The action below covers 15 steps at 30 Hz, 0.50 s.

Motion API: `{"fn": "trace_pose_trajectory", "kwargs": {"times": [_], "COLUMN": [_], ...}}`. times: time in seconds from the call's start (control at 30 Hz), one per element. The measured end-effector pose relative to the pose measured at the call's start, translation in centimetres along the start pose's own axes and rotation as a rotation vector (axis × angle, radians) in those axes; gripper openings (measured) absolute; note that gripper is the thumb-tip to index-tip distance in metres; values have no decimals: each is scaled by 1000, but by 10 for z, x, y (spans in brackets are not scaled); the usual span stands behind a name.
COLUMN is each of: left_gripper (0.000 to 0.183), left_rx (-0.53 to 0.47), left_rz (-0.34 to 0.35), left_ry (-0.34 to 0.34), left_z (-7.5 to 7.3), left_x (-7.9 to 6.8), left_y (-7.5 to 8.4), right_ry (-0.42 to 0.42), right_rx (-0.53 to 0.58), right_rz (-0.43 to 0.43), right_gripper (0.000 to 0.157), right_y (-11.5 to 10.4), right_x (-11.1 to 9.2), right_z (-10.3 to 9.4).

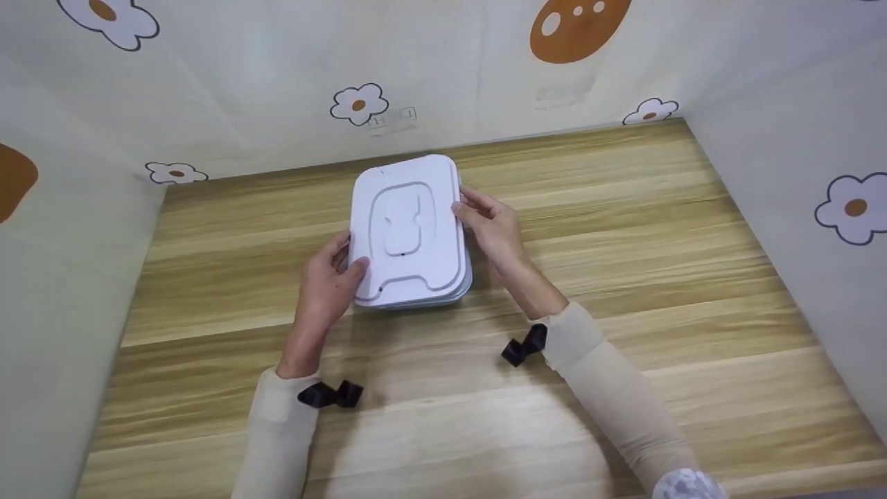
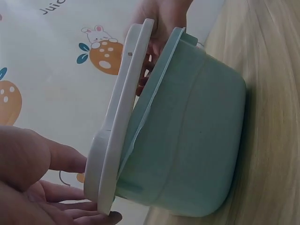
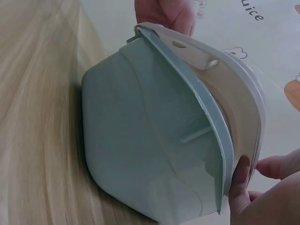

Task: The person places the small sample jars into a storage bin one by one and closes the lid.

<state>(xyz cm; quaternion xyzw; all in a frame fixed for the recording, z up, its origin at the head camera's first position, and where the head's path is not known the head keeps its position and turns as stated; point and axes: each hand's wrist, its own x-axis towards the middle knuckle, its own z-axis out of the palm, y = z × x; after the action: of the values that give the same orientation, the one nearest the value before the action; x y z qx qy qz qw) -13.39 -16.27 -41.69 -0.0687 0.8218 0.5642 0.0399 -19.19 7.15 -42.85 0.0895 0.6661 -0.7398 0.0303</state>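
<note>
A white lid (image 1: 409, 222) with raised moulded lines lies tilted over a pale green plastic tub (image 2: 197, 126) that stands on the table. My left hand (image 1: 324, 281) grips the lid's left edge, thumb on top and fingers beneath. At the opposite edge my right hand (image 1: 500, 232) pinches the lid (image 3: 251, 105), with a finger between it and the tub's rim in the right wrist view. That view shows a gap on the right side, while the two rims meet closer toward the left. The tub's inside is mostly hidden.
The wood-grain table (image 1: 624, 277) is bordered by a pale wall covering (image 1: 263, 83) printed with flowers and orange shapes at the back and sides. Black wrist mounts (image 1: 331, 394) sit on both sleeves.
</note>
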Motion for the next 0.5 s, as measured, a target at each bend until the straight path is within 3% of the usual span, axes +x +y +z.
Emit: {"fn": "trace_pose_trajectory", "kwargs": {"times": [0.2,0.33,0.5], "left_gripper": [53,50,53], "left_rx": [-83,-164,-193], "left_rz": [9,20,24], "left_ry": [4,31,30], "left_z": [4,7,9], "left_x": [1,4,5], "left_y": [-1,-3,-2], "right_ry": [0,5,6], "right_rx": [-110,-106,-125], "right_rz": [-54,-55,-52], "right_gripper": [51,53,53], "right_y": [0,4,7], "right_x": [-4,-6,-9], "right_z": [-6,-9,-12]}}
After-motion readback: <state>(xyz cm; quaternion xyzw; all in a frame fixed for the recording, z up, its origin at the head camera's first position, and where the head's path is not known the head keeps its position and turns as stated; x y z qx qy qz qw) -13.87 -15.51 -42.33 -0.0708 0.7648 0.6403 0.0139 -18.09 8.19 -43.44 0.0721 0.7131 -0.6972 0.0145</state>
